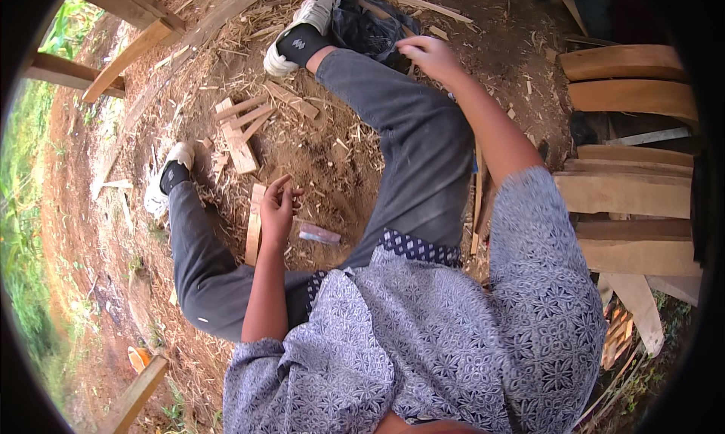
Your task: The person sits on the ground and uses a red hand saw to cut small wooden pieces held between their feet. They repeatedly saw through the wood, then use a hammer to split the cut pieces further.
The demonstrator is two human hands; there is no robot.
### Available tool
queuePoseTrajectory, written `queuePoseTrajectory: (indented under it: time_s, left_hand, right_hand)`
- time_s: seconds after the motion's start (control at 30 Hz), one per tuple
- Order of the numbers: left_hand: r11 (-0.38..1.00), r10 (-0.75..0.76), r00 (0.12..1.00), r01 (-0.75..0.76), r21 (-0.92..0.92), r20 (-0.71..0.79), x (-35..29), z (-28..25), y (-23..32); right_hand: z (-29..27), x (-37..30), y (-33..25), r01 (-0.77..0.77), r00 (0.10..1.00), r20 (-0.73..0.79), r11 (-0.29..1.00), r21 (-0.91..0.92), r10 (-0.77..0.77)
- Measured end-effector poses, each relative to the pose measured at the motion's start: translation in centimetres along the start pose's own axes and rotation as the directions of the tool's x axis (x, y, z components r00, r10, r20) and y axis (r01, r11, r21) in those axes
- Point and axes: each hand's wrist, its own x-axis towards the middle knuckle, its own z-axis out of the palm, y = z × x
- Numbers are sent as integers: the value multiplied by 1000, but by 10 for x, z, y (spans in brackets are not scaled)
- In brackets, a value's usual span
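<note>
My left hand (276, 213) hovers over the ground between my legs, its fingers loosely bent and apart, with nothing in it. Beside it lies a flat wooden piece (254, 224), and a small clear plastic packet (319, 233) rests on the dirt to its right. My right hand (432, 56) reaches far forward past my right knee, its fingers drawn together next to a black plastic bag (361, 28). A narrow wooden strip (377, 11) crosses the bag. Whatever sits between the right fingertips is too small to make out.
Several wood offcuts (240, 136) and shavings are scattered over the dirt between my feet. Curved wooden boards (630, 192) are stacked along the right. Timber posts (140, 11) stand at the upper left, and another beam (136, 396) juts in at the lower left.
</note>
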Motion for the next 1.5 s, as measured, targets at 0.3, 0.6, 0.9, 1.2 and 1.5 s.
queuePoseTrajectory:
  time_s: [0.3,0.6,0.9,1.2,1.5]
  left_hand:
    - [909,359,924,-378,177,130,84,63,142]
    - [488,609,752,-607,627,254,280,181,206]
    - [617,699,715,-605,503,2,201,73,190]
    - [955,292,929,-270,122,-226,28,28,132]
    - [883,241,968,-248,-399,-69,-115,48,108]
  right_hand:
    - [90,139,38,-142,977,28,748,-648,209]
    - [87,138,36,-39,992,67,765,-643,108]
    - [93,144,53,-58,998,-20,709,-703,62]
    - [90,85,-65,262,962,-15,914,311,-271]
    - [118,-200,-160,-199,744,580,717,668,-333]
